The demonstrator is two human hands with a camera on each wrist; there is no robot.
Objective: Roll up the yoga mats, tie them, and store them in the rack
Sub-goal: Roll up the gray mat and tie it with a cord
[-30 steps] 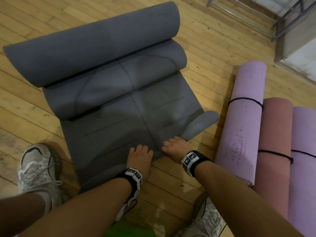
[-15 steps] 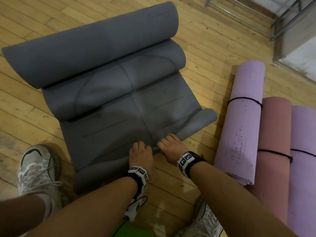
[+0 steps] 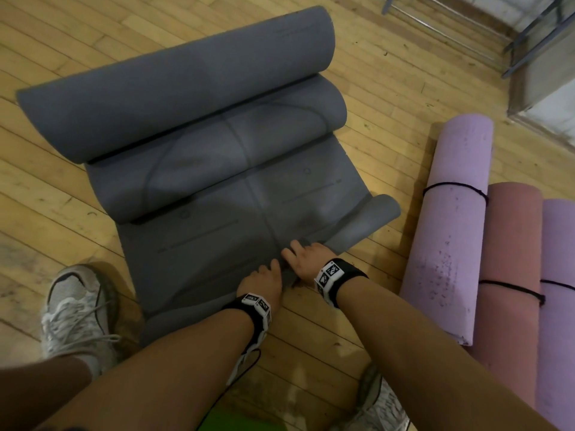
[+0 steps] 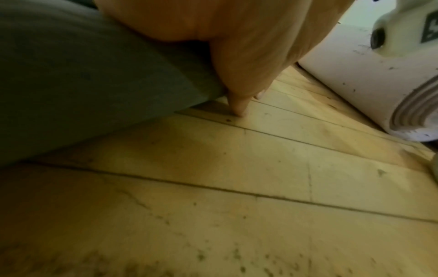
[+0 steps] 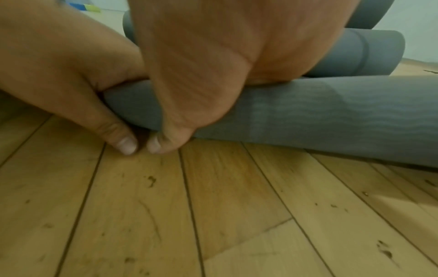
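Observation:
A grey yoga mat [image 3: 202,219] lies half unrolled on the wooden floor, its far end curled in big loose folds [image 3: 174,82]. Its near edge is turned over into a thin tight roll [image 3: 364,222] [image 5: 296,116]. My left hand [image 3: 264,276] and right hand [image 3: 306,256] sit side by side at the middle of that roll. Both grip it, fingers curled over the top and thumbs under it against the floor. In the left wrist view my left hand [image 4: 237,75] presses the grey roll [image 4: 94,84].
Three rolled mats tied with black cord lie at the right: light purple [image 3: 451,219], dusty pink [image 3: 510,275] and purple [image 3: 557,290]. A metal rack frame [image 3: 529,38] stands at the far right. My shoes [image 3: 74,309] [image 3: 379,402] flank the mat's near edge.
Both hands went from lying flat on the mat's near edge to curling round it. The edge has turned over into a thin roll, and the hands have moved slightly away from me.

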